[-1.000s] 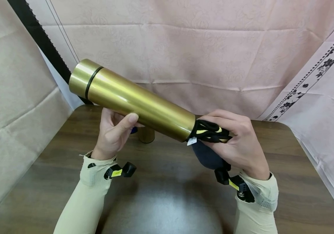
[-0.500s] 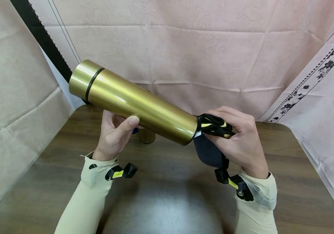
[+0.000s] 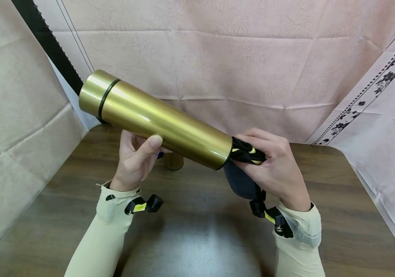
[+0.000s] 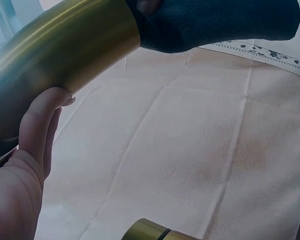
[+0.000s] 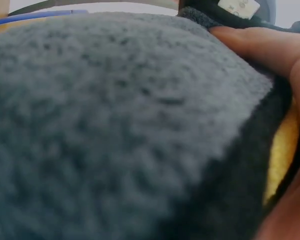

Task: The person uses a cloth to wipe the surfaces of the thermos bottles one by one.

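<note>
A gold thermos bottle (image 3: 162,123) with a black ring near its lid is held up at a slant, lid end to the upper left. My left hand (image 3: 133,163) grips it from below, thumb on the near side; its other fingers are mostly hidden behind it. At the lower right end, my right hand (image 3: 273,165) pinches a folded dark grey cloth (image 3: 240,181) with black and yellow edging against the bottle's base. Part of the cloth hangs below that hand. In the right wrist view the fuzzy cloth (image 5: 115,125) fills most of the picture, with a white label (image 5: 239,7) above.
Behind the left hand, another gold cylinder (image 3: 174,161) stands on the brown wooden table (image 3: 197,207), with a small blue thing (image 3: 160,155) beside it. Pale cloth walls (image 3: 218,69) enclose the table at the back and sides.
My right hand and the cloth shift slightly right with the bottle's end, then back left, staying at its base. The label seen earlier is hidden in the head view. The left hand barely moves.
</note>
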{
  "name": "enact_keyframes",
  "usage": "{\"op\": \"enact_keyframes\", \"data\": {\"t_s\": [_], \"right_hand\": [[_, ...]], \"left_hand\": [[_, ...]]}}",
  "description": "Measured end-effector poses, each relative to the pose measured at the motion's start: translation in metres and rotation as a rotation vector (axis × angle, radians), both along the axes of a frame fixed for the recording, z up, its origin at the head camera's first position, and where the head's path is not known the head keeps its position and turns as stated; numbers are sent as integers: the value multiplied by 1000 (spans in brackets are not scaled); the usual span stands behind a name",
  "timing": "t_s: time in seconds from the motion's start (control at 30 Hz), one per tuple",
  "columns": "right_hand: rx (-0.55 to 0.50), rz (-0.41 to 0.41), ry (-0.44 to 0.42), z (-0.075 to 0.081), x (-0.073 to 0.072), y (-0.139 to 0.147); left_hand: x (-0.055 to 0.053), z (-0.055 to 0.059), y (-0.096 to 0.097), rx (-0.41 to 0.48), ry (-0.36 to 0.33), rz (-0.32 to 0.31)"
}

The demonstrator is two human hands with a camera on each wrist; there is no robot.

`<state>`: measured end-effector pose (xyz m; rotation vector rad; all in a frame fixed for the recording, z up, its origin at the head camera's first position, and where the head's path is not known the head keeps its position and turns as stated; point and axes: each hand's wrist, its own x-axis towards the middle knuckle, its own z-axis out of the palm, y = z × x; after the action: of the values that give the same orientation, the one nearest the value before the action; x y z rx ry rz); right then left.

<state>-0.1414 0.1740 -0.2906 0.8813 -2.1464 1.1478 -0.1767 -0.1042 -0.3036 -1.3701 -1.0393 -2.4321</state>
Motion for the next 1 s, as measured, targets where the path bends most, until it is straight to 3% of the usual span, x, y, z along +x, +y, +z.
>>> {"op": "enact_keyframes", "data": {"t_s": [0.3, 1.0], "right_hand": [[31, 41, -1, 1, 3, -5], [40, 43, 27, 1, 5, -4]], "left_hand": [[1, 3, -3, -10, -5, 28], [3, 5, -7, -68, -14, 113]]}}
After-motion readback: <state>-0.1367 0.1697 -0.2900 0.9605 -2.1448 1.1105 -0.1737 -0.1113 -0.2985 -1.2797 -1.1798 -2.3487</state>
